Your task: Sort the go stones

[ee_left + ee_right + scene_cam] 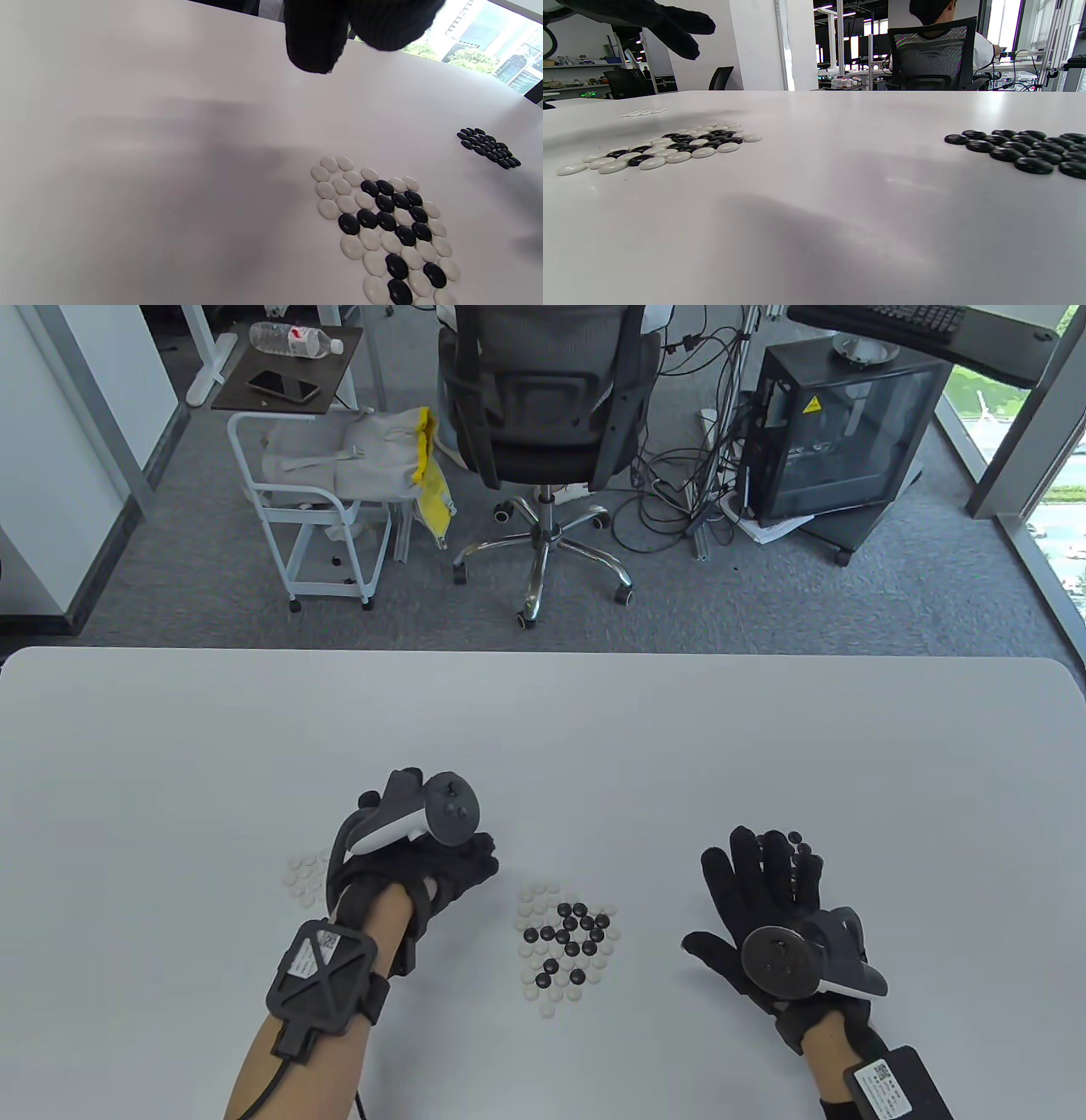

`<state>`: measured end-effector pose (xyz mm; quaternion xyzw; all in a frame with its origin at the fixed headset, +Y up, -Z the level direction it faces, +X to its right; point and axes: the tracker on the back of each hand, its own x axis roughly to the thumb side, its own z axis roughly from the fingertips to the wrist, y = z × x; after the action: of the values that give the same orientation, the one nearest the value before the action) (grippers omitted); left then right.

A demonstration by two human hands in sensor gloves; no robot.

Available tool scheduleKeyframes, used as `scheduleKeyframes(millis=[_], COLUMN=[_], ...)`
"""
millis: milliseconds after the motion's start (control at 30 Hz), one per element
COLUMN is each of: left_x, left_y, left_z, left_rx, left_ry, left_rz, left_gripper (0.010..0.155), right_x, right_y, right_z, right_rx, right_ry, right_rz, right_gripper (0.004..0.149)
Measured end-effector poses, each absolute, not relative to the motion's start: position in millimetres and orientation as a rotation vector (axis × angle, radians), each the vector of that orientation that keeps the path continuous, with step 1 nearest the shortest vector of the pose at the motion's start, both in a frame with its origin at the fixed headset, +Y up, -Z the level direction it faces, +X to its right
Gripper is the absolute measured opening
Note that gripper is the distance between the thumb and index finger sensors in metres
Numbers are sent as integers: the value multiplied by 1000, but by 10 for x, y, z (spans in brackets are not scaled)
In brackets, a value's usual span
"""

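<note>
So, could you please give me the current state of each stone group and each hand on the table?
mixed pile: black and white stones together, flat on the table, unsorted.
white pile: white stones only, partly hidden by the left hand.
black pile: black stones only, grouped flat.
left hand: above the table between white and mixed piles; grip unclear.
right hand: fingers spread, over the black pile, holding nothing visible.
</note>
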<state>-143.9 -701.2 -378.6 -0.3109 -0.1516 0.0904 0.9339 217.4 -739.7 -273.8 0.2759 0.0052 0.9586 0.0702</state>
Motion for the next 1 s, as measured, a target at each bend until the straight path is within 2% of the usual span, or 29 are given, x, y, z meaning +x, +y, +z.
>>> scheduleKeyframes(millis=[100, 400, 667, 733, 833, 1000], left_x=[-1197, -456, -232, -241, -339, -872], left_y=[-7195, -7494, -7764, -7816, -7836, -7763], left_z=[-3876, -3821, -3758, -3790, -3888, -4124], left_rx=[-718, -755, -818, -820, -752, -737], left_ry=[-342, -533, -591, -576, -462, -200], left_rz=[169, 134, 88, 100, 109, 132], left_gripper=[56, 56, 60, 62, 64, 67], right_x=[2179, 2211, 2218, 2214, 2211, 2224], right_y=[-7406, -7414, -7407, -7411, -7409, -7400], right_z=[-2736, -2748, -2749, -2750, -2749, -2747], right_rx=[828, 807, 801, 803, 802, 791], right_ry=[25, 69, 77, 86, 94, 101], right_rz=[2872, 2854, 2845, 2845, 2844, 2836], right_gripper=[86, 86, 86, 86, 86, 86])
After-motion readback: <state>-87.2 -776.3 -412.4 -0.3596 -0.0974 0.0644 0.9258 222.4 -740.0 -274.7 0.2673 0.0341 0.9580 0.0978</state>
